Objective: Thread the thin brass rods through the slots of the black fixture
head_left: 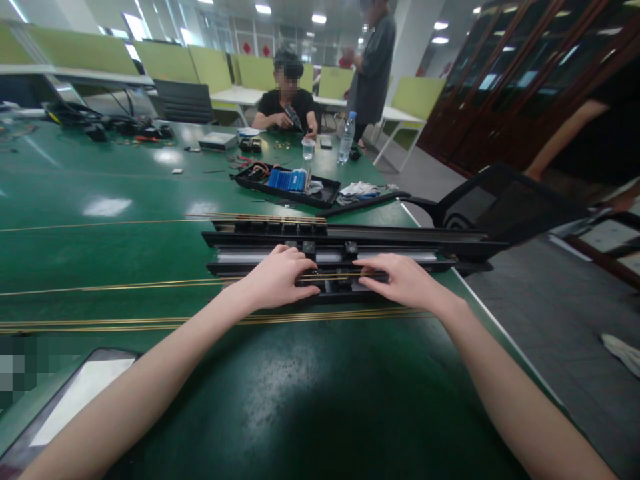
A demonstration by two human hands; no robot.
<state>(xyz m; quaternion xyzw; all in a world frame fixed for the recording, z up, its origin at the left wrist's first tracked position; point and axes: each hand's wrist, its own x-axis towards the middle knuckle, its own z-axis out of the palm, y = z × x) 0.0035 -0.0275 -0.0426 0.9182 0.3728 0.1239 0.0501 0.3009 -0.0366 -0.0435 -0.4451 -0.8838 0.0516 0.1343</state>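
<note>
My left hand (280, 278) lies over the nearest black rail (333, 298), thumb on its near side and fingers curled over the far side. Thin gold-coloured rods (325, 277) run along this rail, pass under the hand and show between thumb and forefinger. My right hand (400, 280) bends over the same rail further right, its curled fingertips at the rods; the exact contact is partly hidden. Small black blocks (351, 251) sit on the neighbouring rail behind. More gold rods (310, 316) lie on the table in front of the rail.
A black tray (327, 193) with blue parts lies beyond the rails, beside a bundled cloth (358, 192). Further back are a water bottle (346, 140) and a cup (308, 149). A person (287, 100) sits opposite with a tool. A black chair (505, 200) stands right.
</note>
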